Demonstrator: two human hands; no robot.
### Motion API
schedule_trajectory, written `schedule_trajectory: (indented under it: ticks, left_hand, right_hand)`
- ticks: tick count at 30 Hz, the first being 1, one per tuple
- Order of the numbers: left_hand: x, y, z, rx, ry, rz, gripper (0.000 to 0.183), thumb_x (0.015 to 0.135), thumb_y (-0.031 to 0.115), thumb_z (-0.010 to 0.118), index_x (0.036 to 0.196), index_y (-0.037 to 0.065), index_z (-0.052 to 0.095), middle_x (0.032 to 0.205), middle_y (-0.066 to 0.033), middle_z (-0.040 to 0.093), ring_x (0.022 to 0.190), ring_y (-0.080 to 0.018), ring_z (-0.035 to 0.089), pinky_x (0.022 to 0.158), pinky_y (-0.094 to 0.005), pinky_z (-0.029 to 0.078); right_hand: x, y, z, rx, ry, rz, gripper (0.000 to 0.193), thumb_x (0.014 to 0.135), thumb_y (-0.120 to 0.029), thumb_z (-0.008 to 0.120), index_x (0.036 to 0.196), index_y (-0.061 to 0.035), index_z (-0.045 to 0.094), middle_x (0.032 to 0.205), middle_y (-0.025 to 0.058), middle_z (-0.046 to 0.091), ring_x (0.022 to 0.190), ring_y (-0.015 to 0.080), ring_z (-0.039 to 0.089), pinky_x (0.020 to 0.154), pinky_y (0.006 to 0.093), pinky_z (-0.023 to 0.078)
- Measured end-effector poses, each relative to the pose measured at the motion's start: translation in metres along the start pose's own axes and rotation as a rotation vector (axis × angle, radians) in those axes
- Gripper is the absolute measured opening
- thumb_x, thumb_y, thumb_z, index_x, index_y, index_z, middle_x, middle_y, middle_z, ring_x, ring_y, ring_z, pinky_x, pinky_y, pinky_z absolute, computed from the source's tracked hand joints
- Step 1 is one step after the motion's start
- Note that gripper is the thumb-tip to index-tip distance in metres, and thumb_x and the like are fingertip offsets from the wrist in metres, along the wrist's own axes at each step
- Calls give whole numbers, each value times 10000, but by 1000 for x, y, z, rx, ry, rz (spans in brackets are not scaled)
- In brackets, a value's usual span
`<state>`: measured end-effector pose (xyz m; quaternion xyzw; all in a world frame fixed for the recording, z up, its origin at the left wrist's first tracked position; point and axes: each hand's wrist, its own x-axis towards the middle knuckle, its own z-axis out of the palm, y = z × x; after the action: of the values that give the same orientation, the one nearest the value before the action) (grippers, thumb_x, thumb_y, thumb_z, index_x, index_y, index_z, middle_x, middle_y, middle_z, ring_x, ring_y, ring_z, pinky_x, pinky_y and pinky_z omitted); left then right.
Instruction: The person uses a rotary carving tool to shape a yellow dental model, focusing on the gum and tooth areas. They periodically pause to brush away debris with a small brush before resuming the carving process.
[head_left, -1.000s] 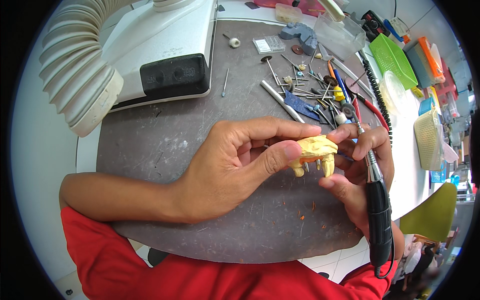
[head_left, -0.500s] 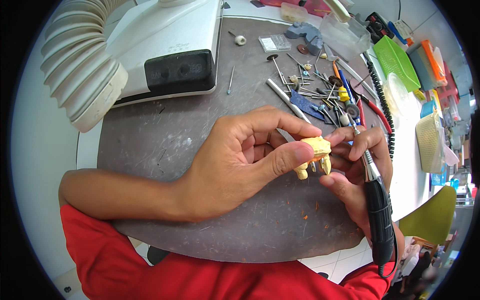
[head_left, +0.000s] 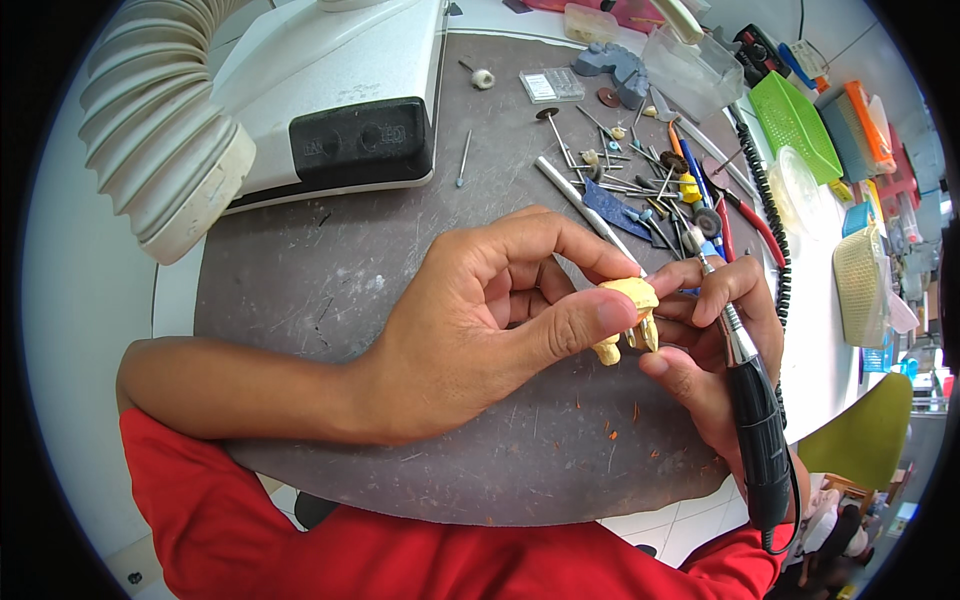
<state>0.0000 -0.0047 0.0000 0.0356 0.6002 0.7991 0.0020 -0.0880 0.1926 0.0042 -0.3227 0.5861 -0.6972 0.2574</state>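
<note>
My left hand (head_left: 490, 320) pinches a small yellow dental model (head_left: 630, 312) between thumb and fingers, held just above the round grey work mat (head_left: 330, 290). My right hand (head_left: 710, 340) grips a black and silver rotary handpiece (head_left: 755, 420) like a pen. Its tip points up and left against the model. A black cord runs from the handpiece's lower end. Both hands touch around the model, so part of it is hidden by my fingers.
A white extraction unit (head_left: 340, 100) with a ribbed hose (head_left: 150, 130) stands at the back left. Several burs and metal tools (head_left: 640, 180) lie scattered at the back right. Green and orange baskets (head_left: 800, 120) and a coiled black cable (head_left: 775, 200) sit on the right.
The hands and the yellow model stay together in much the same place. My left fingers have shifted slightly on the model.
</note>
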Motion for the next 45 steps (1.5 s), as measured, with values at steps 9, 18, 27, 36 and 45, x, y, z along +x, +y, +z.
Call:
schedule_trajectory:
  ticks: [9,18,27,36,45]
  left_hand:
    - [1,1,1,-7,-13,41,290,898,134,629,1143,-11,576,1072,-86,558,982,-137,566,842,-274,486]
    - [2,-3,2,5,-30,108,308,875,92,645,1161,-1,579,1102,-99,549,1024,-168,567,870,-288,488]
    - [1,4,5,-120,-115,-87,410,890,49,609,1262,-20,450,1215,-123,518,1119,-198,552,910,-312,498]
    - [9,5,5,-312,-153,-269,514,944,134,539,1394,29,312,1307,-137,486,1176,-238,534,944,-385,502]
    - [9,5,5,-420,-230,-335,538,953,158,521,1426,44,290,1344,-136,473,1167,-243,545,948,-397,497]
  right_hand:
    - [1,1,-5,-85,-17,-85,397,755,72,703,977,-52,398,1115,204,529,1087,288,588,912,374,531]
    - [1,1,-6,-132,15,-173,427,726,85,719,966,-61,398,1104,193,534,1130,300,559,937,407,521]
    - [-1,-5,-10,-162,48,-184,417,742,44,731,969,-72,401,1092,198,564,1044,236,592,894,378,524]
    - [1,-8,-1,-87,149,-162,393,765,33,719,965,-56,392,1083,211,575,948,210,635,791,305,556]
    - [0,1,-7,-352,137,-372,375,749,2,749,934,-63,429,985,185,612,909,185,632,722,256,518]
